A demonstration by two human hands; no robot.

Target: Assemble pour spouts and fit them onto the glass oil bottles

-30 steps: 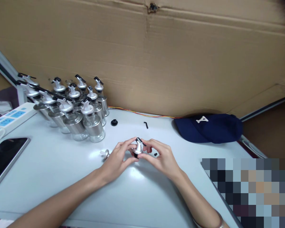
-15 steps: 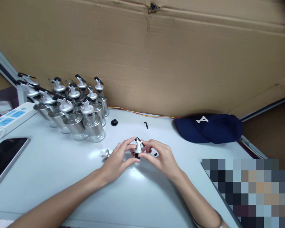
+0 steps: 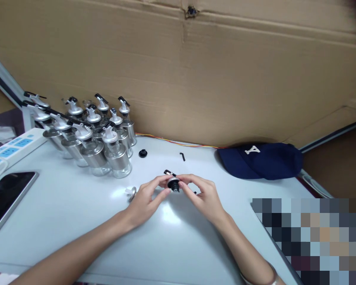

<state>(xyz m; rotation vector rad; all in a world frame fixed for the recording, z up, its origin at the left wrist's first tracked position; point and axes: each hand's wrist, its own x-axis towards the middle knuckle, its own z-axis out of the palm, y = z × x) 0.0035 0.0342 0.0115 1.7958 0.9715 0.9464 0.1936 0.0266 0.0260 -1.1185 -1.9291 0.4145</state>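
Both my hands meet at the middle of the white table [image 3: 77, 206]. Between their fingertips is a small silver pourer cap [image 3: 173, 183] with a black lever and black underside, tipped on its side so its black base faces me. My left hand [image 3: 146, 198] pinches it from the left, my right hand [image 3: 202, 196] from the right. A loose silver cap piece [image 3: 131, 192] lies just left of my left hand. A tiny black part [image 3: 195, 193] lies by my right fingers.
Several glass bottles with silver pourer tops [image 3: 106, 146] stand at the back left. A black round stopper [image 3: 142, 152] and a small black pin [image 3: 182, 156] lie behind my hands. A navy cap [image 3: 264, 160] rests at right, a phone [image 3: 4, 198] and power strip [image 3: 8, 146] at left. Cardboard [image 3: 195, 71] walls the back.
The pourer cap was upright between my fingers; now it is tipped over with its black base toward me. My hands have shifted slightly upward and stay together.
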